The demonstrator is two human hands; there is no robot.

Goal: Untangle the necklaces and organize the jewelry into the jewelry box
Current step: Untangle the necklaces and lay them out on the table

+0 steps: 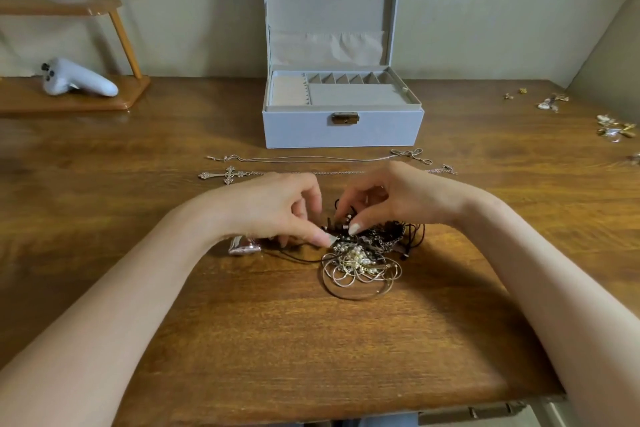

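The tangle of necklaces (360, 255) lies mid-table, on the near side of the open jewelry box (343, 130): light, limp chains and cords, prone to snag. The left hand (277, 208) and right hand (389, 198), fingers curled, each pinch into its far edge, seemingly on dark strands. Judged best held at clasps.

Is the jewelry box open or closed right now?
Open. The jewelry box has its lid standing upright, and the tray compartments inside are exposed.
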